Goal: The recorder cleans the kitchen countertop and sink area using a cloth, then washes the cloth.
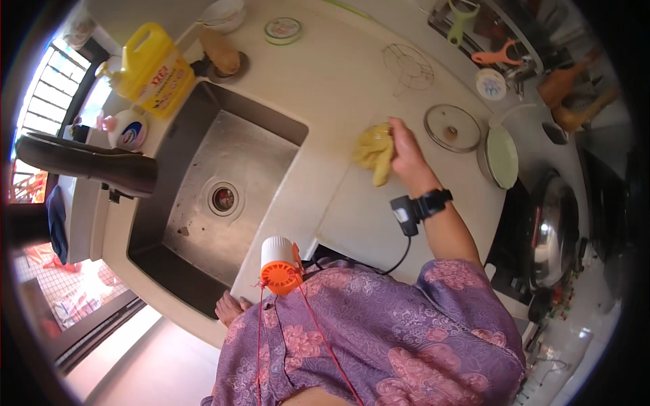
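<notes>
My right hand point(406, 156) grips a crumpled yellow cloth point(373, 149) over the pale countertop point(335, 96), to the right of the sink. A dark band with a small device sits on that wrist, and a cable runs down from it. My left hand point(229, 307) rests at the near edge of the stainless steel sink point(233, 147), holding nothing that I can see. The sink's drain point(223, 199) has some dark bits around it. Right of the cloth lies a glass lid point(452, 128), with a pale green pan point(500, 157) beyond it.
A black faucet point(91, 162) reaches over the sink from the left. Behind it stand a yellow jug point(152, 71) and a white bottle point(128, 129). A wire rack point(409, 66) and a round lid point(283, 31) lie farther back. A covered wok point(551, 238) stands at the right.
</notes>
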Motion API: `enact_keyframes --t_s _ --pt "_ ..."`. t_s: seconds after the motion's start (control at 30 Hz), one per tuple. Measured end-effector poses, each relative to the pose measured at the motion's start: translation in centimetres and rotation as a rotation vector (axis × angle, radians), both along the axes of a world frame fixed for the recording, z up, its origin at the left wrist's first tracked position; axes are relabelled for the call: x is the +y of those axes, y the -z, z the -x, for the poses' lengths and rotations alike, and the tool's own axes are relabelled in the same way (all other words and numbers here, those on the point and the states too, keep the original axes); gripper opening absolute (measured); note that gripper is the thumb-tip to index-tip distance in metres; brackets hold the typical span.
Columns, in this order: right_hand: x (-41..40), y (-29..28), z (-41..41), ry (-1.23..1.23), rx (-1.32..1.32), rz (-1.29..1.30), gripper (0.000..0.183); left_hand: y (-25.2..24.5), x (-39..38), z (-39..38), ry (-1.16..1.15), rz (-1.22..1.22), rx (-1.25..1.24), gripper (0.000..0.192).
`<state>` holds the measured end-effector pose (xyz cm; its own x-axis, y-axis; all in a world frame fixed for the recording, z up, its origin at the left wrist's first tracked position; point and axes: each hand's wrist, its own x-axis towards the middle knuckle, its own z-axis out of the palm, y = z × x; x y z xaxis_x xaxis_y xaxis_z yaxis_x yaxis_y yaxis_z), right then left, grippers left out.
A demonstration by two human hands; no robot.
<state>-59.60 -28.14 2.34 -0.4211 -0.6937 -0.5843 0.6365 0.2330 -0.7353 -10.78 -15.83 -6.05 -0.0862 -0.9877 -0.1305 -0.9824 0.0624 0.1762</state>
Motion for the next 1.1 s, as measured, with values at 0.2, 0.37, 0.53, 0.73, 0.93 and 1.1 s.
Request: enact_keyframes --t_s 0.2,0.37,0.53,0.73,0.93,1.1 --pt "7.0 0.9 2.2 -0.097 0.791 -0.364 0.031 0.5 0.5 -0.5 -0.002 0.017 -0.021 0.048" --pt "5.9 5.9 0.5 -0.485 1.833 -0.549 0.048 0.9 0.4 -0.6 0.020 0.029 -0.029 0.048" --pt "-0.4 3.8 4.4 -0.463 1.648 -0.660 0.048 0.1 0.2 0.3 0.000 0.018 0.003 0.045" --pt "4.6 3.7 0.5 -0.606 1.603 -0.583 0.046 0.1 0.4 -0.2 -0.009 0.015 -0.016 0.043" --pt "1.7 3.4 3.8 -0.627 1.496 -0.665 0.044 0.2 0.3 0.0 0.028 0.047 0.007 0.042" --pt "1.3 2.7 3.6 -0.699 1.569 -0.684 0.047 -0.5 0.3 0.4 0.049 0.056 0.028 0.040"
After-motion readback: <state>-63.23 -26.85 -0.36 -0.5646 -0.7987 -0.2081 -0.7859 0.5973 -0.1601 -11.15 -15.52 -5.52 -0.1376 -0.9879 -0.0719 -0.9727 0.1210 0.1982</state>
